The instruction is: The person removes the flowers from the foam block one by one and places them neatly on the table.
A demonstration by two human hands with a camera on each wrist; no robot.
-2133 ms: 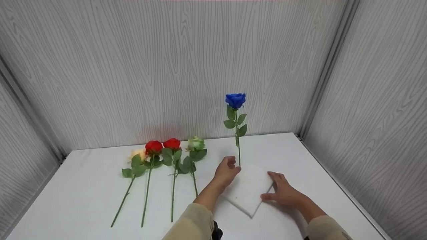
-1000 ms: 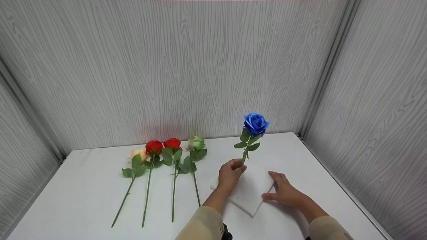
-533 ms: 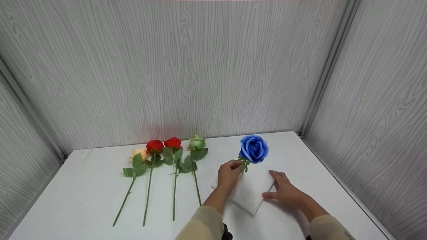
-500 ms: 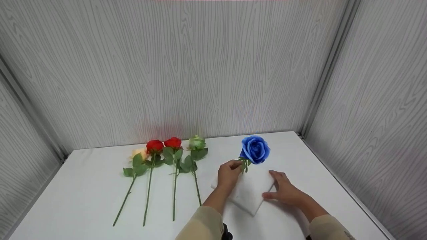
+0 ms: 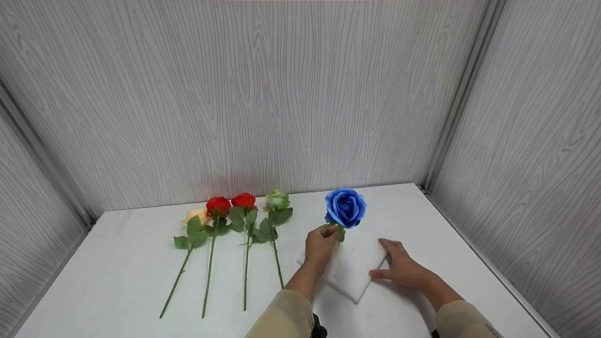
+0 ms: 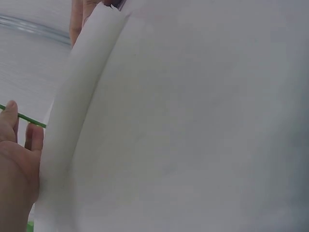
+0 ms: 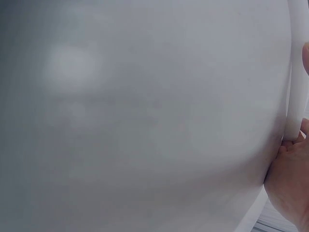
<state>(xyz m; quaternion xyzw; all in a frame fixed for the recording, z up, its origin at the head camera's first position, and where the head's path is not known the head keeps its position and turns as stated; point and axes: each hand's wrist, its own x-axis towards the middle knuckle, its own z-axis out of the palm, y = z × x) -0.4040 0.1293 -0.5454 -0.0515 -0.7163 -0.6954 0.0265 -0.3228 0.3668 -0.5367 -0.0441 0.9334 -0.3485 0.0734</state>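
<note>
A blue rose (image 5: 345, 208) stands over a pale, flat foam slab (image 5: 350, 274), its bloom tipped towards the head camera. My left hand (image 5: 320, 248) pinches its green stem (image 6: 30, 121) between thumb and fingertips, as the left wrist view shows. Where the stem meets the slab is hidden behind that hand. My right hand (image 5: 399, 265) rests at the slab's right side, thumb and fingers spread along the edge. In the right wrist view only part of the right hand (image 7: 289, 181) appears, beside the slab's edge.
Left on the white table (image 5: 117, 277) lie a peach rose (image 5: 196, 216), two red roses (image 5: 218, 205) and a pale green rose (image 5: 277, 200), side by side, stems towards me. Grey wood-grain panels (image 5: 300, 94) enclose the back and sides.
The blue rose stood tall and higher at first; its bloom has come down and tilted towards me, then shifted slightly left. My left hand has closed on the stem; the right hand has barely moved.
</note>
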